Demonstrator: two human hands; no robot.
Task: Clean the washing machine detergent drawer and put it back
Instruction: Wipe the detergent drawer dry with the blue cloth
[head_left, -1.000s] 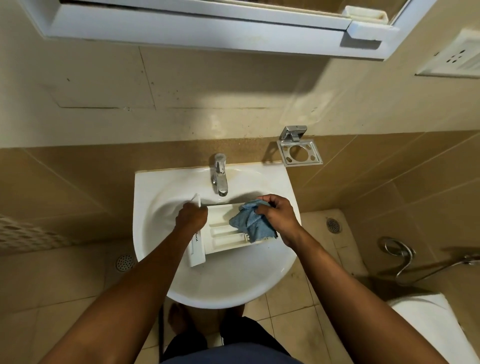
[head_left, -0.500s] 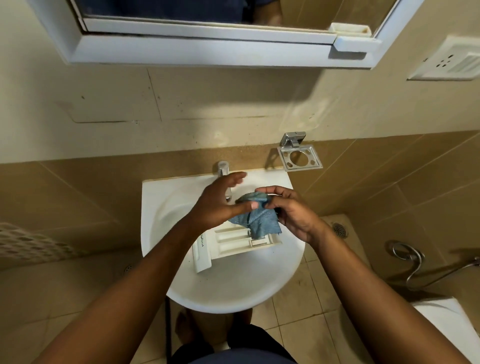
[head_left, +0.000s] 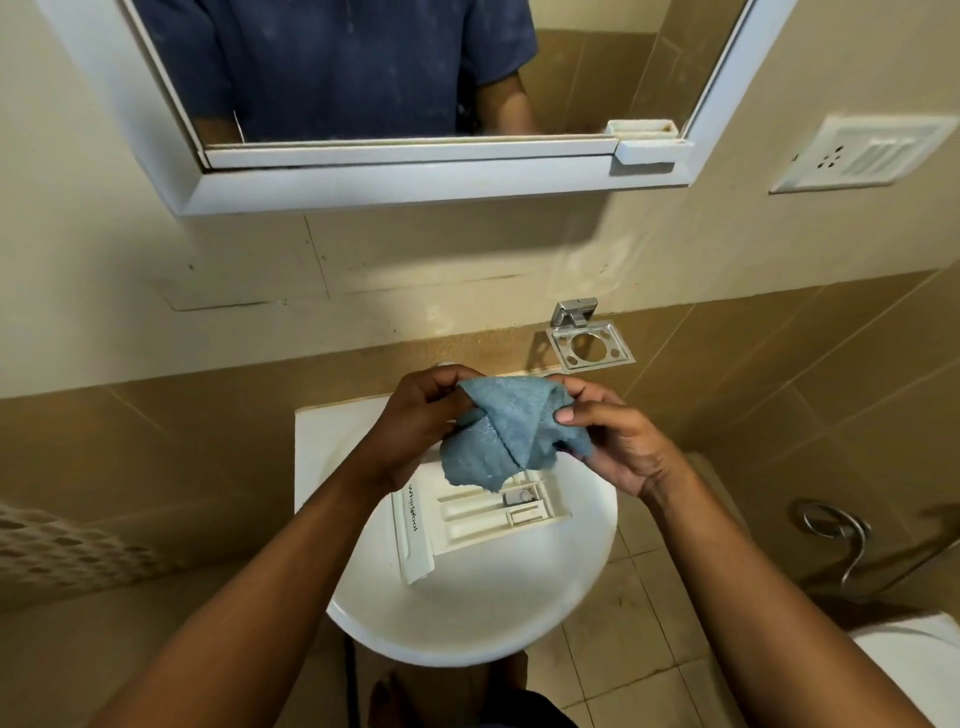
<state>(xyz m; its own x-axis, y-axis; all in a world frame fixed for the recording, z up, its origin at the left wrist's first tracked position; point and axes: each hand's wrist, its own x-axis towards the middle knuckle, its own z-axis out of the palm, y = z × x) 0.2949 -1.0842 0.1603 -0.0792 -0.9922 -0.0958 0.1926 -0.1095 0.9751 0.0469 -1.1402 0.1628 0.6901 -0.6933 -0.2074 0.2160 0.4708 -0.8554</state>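
Pinching a blue cloth (head_left: 498, 436) between left hand (head_left: 415, 431) and right hand (head_left: 618, 441), just above the drawer (head_left: 467, 519) lying in the sink (head_left: 467, 639). Looks mid-cleaning: wiping probably unfinished, putting back not yet done.

The white detergent drawer (head_left: 483, 514) lies flat in the sink (head_left: 467, 623), compartments up and lettered front panel leftward, beneath the crumpled blue cloth (head_left: 498, 436) pinched by the left hand (head_left: 415, 415) and right hand (head_left: 618, 441).
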